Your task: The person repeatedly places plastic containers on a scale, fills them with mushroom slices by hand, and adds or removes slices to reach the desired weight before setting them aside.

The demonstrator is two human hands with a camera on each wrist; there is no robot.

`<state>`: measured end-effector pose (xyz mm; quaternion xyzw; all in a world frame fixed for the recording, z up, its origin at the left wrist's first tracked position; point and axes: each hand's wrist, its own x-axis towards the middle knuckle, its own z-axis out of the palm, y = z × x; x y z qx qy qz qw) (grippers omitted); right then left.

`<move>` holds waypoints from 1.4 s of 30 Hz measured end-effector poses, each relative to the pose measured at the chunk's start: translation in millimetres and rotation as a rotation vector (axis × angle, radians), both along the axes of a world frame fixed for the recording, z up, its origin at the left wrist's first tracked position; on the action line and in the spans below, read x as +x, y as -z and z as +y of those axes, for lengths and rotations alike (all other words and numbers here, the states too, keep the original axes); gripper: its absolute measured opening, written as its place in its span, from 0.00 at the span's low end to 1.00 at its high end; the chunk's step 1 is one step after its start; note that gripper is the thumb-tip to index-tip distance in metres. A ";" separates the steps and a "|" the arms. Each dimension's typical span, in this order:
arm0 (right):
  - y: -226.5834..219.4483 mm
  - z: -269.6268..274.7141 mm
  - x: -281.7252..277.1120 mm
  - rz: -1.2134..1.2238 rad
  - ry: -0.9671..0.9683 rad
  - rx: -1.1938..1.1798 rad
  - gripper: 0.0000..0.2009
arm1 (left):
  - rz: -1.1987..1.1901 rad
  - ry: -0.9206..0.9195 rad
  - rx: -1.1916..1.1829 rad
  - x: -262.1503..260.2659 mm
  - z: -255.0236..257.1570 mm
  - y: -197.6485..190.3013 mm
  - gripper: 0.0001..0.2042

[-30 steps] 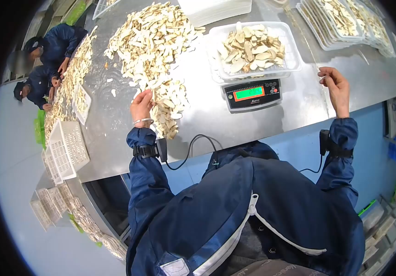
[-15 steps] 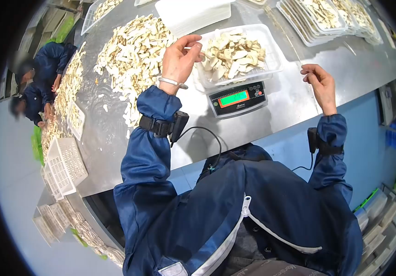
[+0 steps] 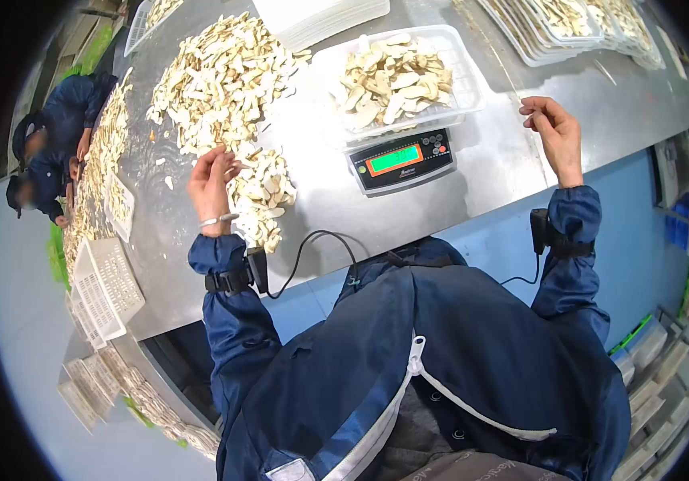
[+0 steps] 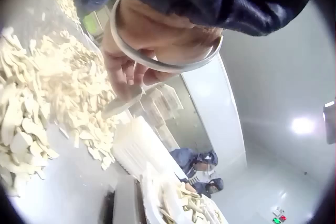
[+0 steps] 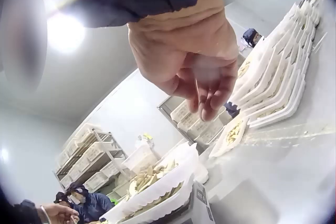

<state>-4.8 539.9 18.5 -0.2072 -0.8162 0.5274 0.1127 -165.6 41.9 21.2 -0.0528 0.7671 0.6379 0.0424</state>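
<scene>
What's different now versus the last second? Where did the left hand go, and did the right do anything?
The left hand went from the loose mushroom slices on the table up to the clear tray on the scale, then back down to the pile's near edge, where it now pinches one slice. The right hand stayed raised beside the scale, fingers curled, holding nothing visible.

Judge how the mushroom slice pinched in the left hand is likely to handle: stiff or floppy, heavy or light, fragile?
The slice juts straight out from the left hand without drooping, so it is probably fairly stiff. A fingertip pinch alone carries it, so it seems light. It looks thin, like the pieces in the pile, so it may snap if squeezed.
</scene>
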 end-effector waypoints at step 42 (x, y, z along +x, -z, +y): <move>41.9 -58.3 -85.3 0.052 0.083 -0.210 0.10 | 0.463 0.313 -0.433 -25.4 84.0 1.0 0.22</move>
